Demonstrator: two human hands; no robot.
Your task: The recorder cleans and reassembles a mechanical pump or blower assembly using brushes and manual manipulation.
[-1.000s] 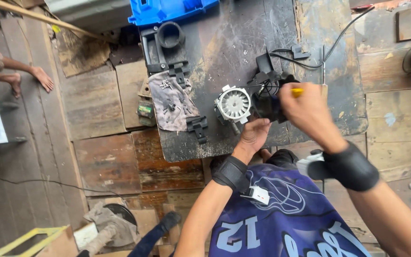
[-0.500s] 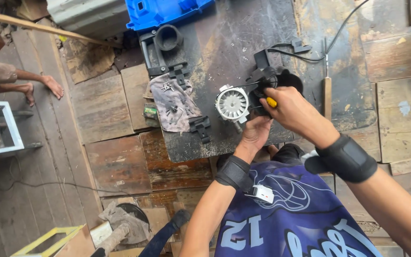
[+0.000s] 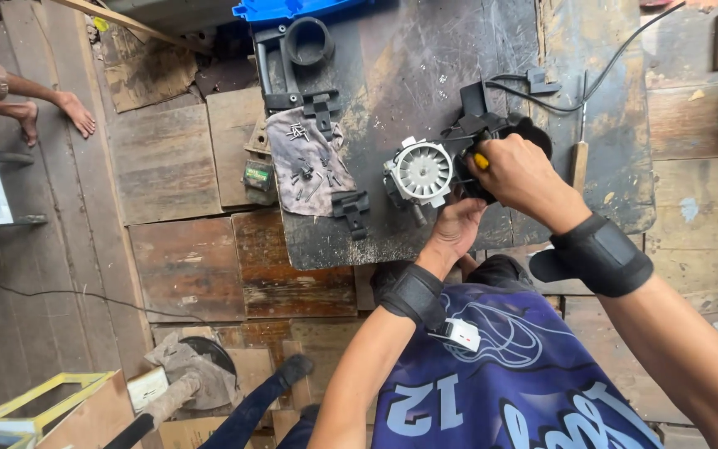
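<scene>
A small motor assembly with a white ribbed fan (image 3: 422,172) and a black housing (image 3: 492,133) lies on a dark worn board (image 3: 425,75). My left hand (image 3: 457,226) grips its near underside and steadies it. My right hand (image 3: 518,173) is closed on a yellow-handled tool (image 3: 480,161), likely a screwdriver, pressed against the black housing beside the fan. A black cable (image 3: 600,75) runs from the housing to the upper right. Both wrists wear black bands.
A grey rag (image 3: 305,162) with several screws and black clips lies left of the fan. Black plastic casing parts (image 3: 305,46) and a blue tray (image 3: 292,8) sit at the board's far end. A wooden-handled tool (image 3: 579,158) lies to the right. Another person's bare feet (image 3: 51,112) rest at left.
My right hand came down and left onto the black housing with the yellow tool. The left hand stays under the fan unit. The view shifted slightly.
</scene>
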